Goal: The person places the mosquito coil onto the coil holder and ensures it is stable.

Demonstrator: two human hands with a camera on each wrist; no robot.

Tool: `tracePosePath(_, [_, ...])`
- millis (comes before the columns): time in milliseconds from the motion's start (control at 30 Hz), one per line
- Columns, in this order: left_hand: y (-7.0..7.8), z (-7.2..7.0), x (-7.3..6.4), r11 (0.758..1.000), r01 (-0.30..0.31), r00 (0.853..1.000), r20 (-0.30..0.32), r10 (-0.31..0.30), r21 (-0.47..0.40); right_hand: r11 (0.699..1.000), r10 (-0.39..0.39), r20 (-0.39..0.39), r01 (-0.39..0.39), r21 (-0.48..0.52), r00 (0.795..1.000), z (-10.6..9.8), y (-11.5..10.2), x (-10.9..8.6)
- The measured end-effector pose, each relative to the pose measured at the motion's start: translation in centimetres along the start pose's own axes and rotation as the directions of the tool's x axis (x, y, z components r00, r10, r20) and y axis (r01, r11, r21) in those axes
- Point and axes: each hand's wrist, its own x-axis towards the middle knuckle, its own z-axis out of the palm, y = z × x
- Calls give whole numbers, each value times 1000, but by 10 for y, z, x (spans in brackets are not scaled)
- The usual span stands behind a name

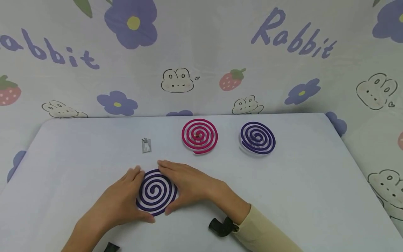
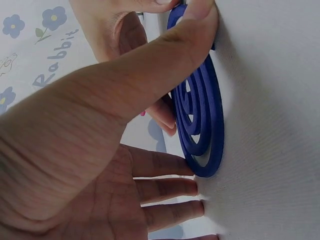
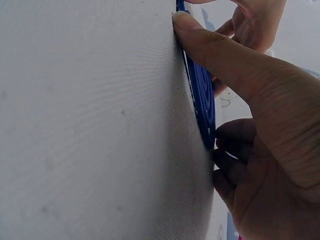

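Note:
A dark blue mosquito coil (image 1: 155,190) lies low over the white table, between both hands. My left hand (image 1: 124,197) holds its left rim, with the thumb at the near edge and the fingers at the far left. From the other side my right hand (image 1: 189,182) holds the rim, its fingers at the far edge and its thumb at the near right. In the left wrist view the thumb (image 2: 165,55) overlaps the blue coil (image 2: 215,125). The right wrist view shows the coil (image 3: 202,100) nearly edge-on, with the right thumb (image 3: 215,47) against it.
A small metal stand (image 1: 146,145) is beyond the hands. At the back are a pink coil (image 1: 199,136) and another dark blue coil (image 1: 258,138), which casts a shadow beneath it. A printed cloth (image 1: 207,59) hangs behind the table (image 1: 299,189).

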Motion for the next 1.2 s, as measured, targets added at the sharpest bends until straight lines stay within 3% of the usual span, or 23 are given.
tracePosePath(900, [1, 1, -1, 1000, 16, 1000, -3, -16, -12, 1000, 3, 9, -3, -10, 1000, 0, 0, 0])
tracePosePath(1200, [0, 2, 0, 1000, -6, 1000, -11, 6, -4, 1000, 27, 13, -27, -8, 1000, 0, -1, 1])
